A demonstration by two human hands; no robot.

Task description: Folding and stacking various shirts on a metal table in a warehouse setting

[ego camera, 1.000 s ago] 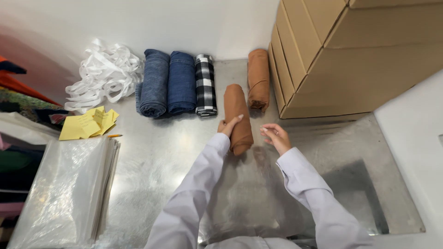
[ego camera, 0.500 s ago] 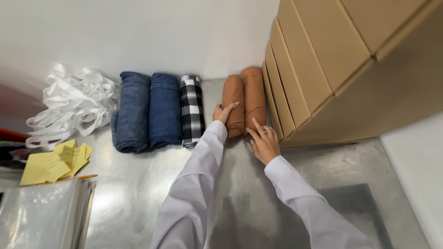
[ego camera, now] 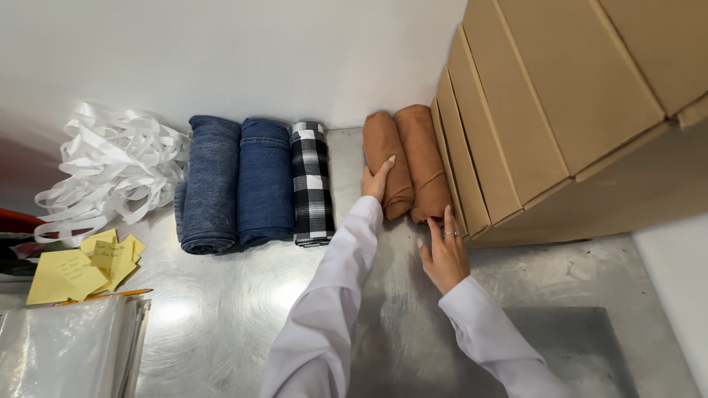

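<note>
Two rolled brown cloths lie side by side against the back wall. My left hand (ego camera: 377,180) rests on the left side of the nearer brown roll (ego camera: 386,162), fingers laid along it. The second brown roll (ego camera: 425,161) sits between that one and the cardboard boxes (ego camera: 546,110). My right hand (ego camera: 445,252) is flat on the metal table (ego camera: 243,309), fingertips touching the front end of the second roll. Both arms wear white sleeves.
Left of the brown rolls lie a black-and-white checked roll (ego camera: 310,183) and two blue denim rolls (ego camera: 240,180). A heap of white ribbon (ego camera: 110,169), yellow sticky notes (ego camera: 77,265), a pencil (ego camera: 110,296) and a stack of clear plastic bags (ego camera: 70,350) sit at the left.
My left hand pushed the brown roll back until it lies beside the other brown roll. My right hand came forward and settled at the second roll's front end.
</note>
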